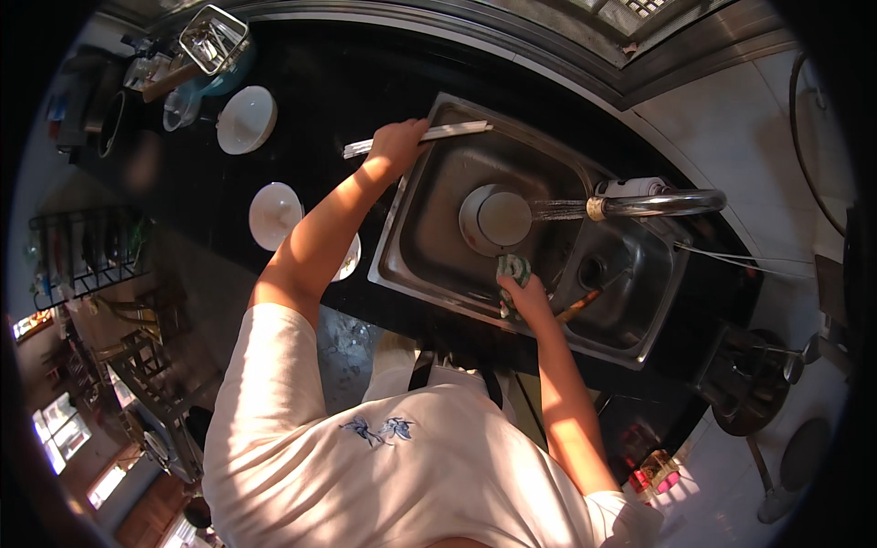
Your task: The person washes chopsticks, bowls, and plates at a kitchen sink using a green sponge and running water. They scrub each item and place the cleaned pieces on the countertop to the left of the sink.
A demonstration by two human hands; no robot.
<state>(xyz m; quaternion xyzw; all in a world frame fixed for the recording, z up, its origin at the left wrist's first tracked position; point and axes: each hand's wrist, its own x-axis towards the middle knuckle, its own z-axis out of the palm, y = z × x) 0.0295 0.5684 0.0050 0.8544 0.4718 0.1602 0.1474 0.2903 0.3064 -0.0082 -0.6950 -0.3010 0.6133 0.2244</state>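
Observation:
My left hand (398, 146) is closed around a bundle of white chopsticks (461, 131), held level over the left rim of the steel sink (391, 239). In my right hand (526, 297) is a crumpled green-and-white dishcloth (513, 266), above the near side of the large basin. White bowls (504, 221), seemingly stacked, sit in that basin just beyond the cloth. Water runs from the curved metal faucet (658, 203) toward them.
On the black counter to the left stand a white bowl (247, 121), another bowl (276, 216) and one partly hidden by my left forearm. A wire basket of utensils (215, 41) is at the far left. A wooden handle (578, 304) lies by the small basin.

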